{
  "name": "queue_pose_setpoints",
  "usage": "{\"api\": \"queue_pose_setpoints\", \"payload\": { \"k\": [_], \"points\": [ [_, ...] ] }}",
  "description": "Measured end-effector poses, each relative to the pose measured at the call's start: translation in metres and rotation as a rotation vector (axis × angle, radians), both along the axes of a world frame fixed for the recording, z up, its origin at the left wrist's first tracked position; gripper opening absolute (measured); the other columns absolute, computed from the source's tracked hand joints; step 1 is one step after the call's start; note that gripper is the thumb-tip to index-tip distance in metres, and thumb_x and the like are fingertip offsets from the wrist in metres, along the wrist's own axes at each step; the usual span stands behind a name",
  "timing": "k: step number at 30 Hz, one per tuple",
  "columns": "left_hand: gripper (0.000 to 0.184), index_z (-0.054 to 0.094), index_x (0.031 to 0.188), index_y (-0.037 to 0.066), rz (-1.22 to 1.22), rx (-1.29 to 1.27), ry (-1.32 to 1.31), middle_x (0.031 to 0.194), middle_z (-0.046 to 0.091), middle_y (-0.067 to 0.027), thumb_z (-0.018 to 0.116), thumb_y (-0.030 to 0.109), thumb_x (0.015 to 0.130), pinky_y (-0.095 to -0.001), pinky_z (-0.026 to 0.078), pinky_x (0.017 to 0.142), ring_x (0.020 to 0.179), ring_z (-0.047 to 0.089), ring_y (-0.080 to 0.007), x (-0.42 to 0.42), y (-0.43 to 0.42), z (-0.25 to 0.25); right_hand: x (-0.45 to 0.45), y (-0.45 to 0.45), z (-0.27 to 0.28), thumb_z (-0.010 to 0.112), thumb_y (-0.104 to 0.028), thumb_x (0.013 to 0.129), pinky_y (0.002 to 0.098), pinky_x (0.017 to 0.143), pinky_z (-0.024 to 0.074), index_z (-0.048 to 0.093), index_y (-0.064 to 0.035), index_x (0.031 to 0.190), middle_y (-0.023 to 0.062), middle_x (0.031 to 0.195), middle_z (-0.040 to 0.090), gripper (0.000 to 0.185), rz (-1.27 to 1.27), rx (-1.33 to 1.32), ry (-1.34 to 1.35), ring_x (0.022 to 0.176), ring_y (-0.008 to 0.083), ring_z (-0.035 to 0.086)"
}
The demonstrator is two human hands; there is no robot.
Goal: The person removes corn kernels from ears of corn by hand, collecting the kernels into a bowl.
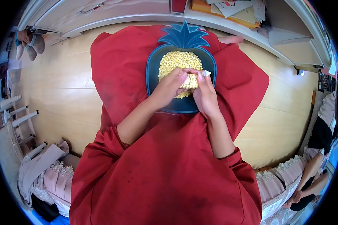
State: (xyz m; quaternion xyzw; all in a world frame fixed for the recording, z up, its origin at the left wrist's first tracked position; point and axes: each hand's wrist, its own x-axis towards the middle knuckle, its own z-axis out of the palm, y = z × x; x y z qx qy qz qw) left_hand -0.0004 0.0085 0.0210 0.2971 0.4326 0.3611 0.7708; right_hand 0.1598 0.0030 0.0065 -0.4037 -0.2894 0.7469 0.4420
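A corn cob [189, 81] with pale yellow kernels is held level between my two hands. My left hand [170, 86] grips its left end, thumb on top. My right hand [205, 94] closes round the right end, where a whitish tip sticks out past the thumb. Below the cob sits a dark teal pineapple-shaped tray [151, 69] on my lap. Many loose corn kernels [179, 59] lie in it, partly hidden by my hands and the cob.
A red smock [154, 157] covers my lap and arms. Beyond my knees runs a white cabinet [131, 13] with papers [233, 8] on its shelf. A white stool [24, 118] stands at left. At far right, another person's limbs [308, 176] rest on a lace-trimmed sofa [278, 183].
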Motion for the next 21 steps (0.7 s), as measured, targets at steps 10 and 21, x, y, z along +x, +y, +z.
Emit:
{"api": "queue_pose_setpoints", "payload": {
  "k": [10,21],
  "points": [
    [0.022,0.051,0.102,0.006,-0.071,0.342,0.363,0.091,0.058,-0.0015,0.065,0.022,0.094,-0.0229,0.047,0.067,0.082,0.054,-0.0055,0.002,-0.004,-0.017,-0.001,-0.002,-0.004,0.037,-0.032,0.107,0.0314,0.091,0.046,0.049,-0.0055,0.125,0.0091,0.121,0.057,0.035,-0.009,-0.008,0.03,0.107,0.0165,0.056],
    [0.018,0.05,0.102,0.01,0.012,0.001,0.059,0.094,0.056,-0.0011,0.052,0.027,0.101,-0.0178,0.047,0.066,0.075,0.052,-0.0053,0.001,-0.003,-0.016,-0.001,0.002,0.003,0.035,-0.03,0.107,0.036,0.093,0.0474,0.048,-0.003,0.125,0.0119,0.121,0.056,0.034,0.007,-0.015,0.112,0.108,0.019,0.057]
  ]
}}
